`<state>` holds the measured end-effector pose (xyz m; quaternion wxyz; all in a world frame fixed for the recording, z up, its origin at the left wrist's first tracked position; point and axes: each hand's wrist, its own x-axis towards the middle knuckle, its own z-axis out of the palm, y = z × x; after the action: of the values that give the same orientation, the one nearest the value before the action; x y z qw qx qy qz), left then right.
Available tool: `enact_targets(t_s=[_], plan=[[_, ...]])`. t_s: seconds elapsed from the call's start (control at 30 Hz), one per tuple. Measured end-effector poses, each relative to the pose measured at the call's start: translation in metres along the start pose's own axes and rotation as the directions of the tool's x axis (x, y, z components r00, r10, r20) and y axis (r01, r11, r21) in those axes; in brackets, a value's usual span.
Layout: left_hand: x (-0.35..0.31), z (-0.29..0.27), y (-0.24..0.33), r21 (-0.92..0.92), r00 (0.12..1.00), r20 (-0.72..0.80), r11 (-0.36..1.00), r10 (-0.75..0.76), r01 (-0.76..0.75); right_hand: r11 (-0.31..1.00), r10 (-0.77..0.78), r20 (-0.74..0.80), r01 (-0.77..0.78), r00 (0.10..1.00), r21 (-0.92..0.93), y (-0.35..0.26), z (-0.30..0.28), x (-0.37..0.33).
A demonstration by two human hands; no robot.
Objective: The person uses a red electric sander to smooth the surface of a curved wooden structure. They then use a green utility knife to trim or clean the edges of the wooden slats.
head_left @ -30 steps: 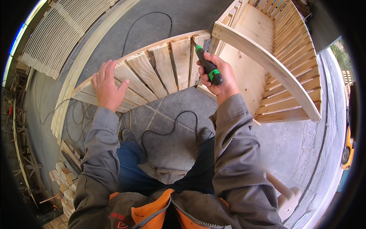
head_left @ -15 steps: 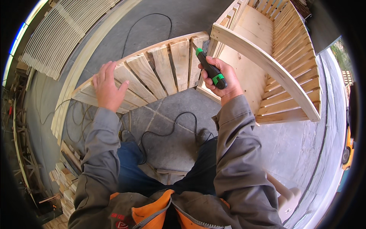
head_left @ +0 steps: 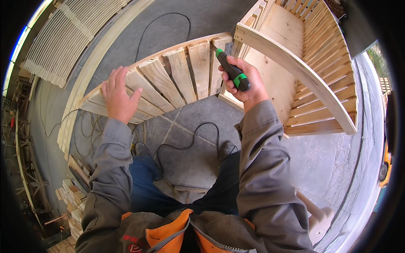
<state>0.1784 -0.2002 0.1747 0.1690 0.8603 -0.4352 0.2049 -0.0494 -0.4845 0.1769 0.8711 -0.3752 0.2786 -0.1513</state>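
Note:
A slatted wooden panel (head_left: pixel 179 76) stands at a slant in front of me, joined by metal hinges to an open wooden crate (head_left: pixel 280 55) on its right. My left hand (head_left: pixel 121 95) lies over the panel's left part, its fingers reaching the upper edge and the thumb apart. In my right hand (head_left: pixel 249 80) is a utility knife (head_left: pixel 230 67) with a black-and-green handle, gripped by wrapped fingers. Its tip points up and left, at the top of the panel's last slat beside the upper hinge (head_left: pixel 228 48). Whether the tip touches the wood I cannot tell.
A black cable (head_left: pixel 190 145) snakes across the grey floor between my feet, with more loops at left. Long boards (head_left: pixel 86 76) and a stack of slats (head_left: pixel 74 38) lie far left. Wood offcuts (head_left: pixel 74 202) are piled near left. A pale brown object (head_left: pixel 318 219) sits by my right elbow.
My right hand and the knife have shifted slightly upward, the tip now nearer the panel's top edge. My left hand stays in place on the panel.

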Motion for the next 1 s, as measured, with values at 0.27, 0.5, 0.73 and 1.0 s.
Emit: enact_targets(t_s=[0.27,0.5,0.73,1.0], plan=[[0.001,0.0,0.001,0.006,1.0,0.023,1.0,-0.003,0.003,0.979,-0.156,0.123,0.136,0.98,0.154,-0.013,0.004,-0.01],[-0.001,0.001,0.0,0.014,1.0,0.009,1.0,-0.021,0.021,0.99,-0.117,0.151,0.103,0.982,0.096,-0.014,0.005,-0.022],[0.003,0.001,0.003,-0.008,1.0,0.0,1.0,-0.001,0.001,0.991,-0.029,-0.025,0.026,0.999,-0.129,-0.005,0.005,-0.019],[-0.001,0.005,0.001,0.0,1.0,0.003,1.0,0.017,-0.017,0.981,-0.014,-0.101,-0.006,0.995,-0.196,0.007,0.017,-0.014]])
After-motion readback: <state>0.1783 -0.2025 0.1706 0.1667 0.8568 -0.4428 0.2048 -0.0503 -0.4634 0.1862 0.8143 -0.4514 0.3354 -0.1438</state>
